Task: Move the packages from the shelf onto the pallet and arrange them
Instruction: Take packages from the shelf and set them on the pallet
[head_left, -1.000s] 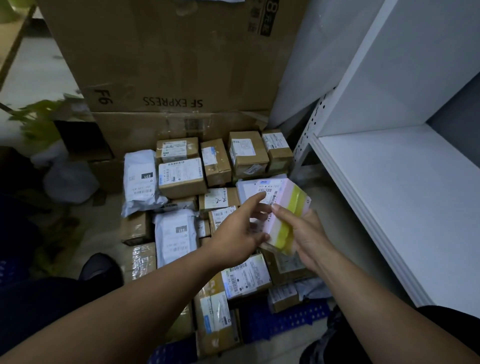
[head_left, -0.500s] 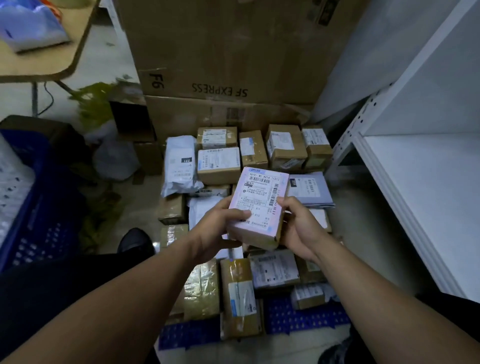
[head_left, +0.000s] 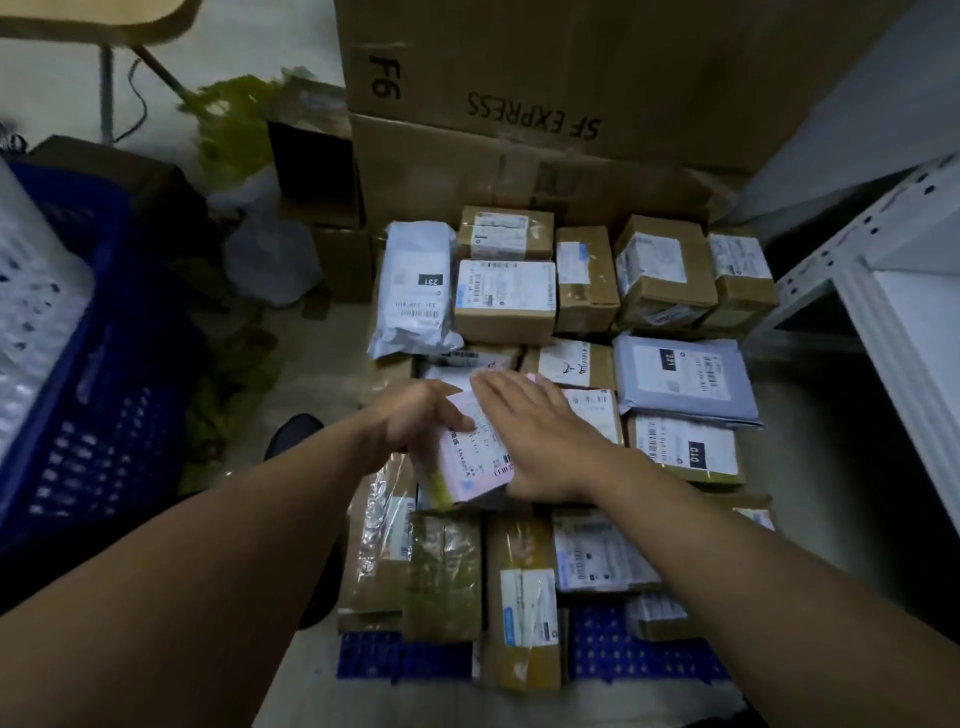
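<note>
A small pink-labelled package with yellow tape (head_left: 470, 457) lies on top of the pile of parcels on the blue pallet (head_left: 613, 657). My left hand (head_left: 410, 423) holds its left edge, thumb curled over the label. My right hand (head_left: 535, 431) lies flat on its top with straight fingers, pressing it down. Around it lie several brown boxes (head_left: 504, 306) and grey mailer bags (head_left: 683, 382). The white shelf (head_left: 914, 322) stands at the right, with no packages on the part in view.
Large SF EXPRESS cartons (head_left: 519, 104) wall off the back of the pallet. A blue plastic crate (head_left: 98, 374) sits at the left, with a dark shoe (head_left: 293, 431) and bags beside it. A table leg (head_left: 106, 88) stands far left.
The package has come down from mid-air onto the pile. My right hand has shifted from gripping its right edge to lying flat on top. The view has dropped closer to the pallet.
</note>
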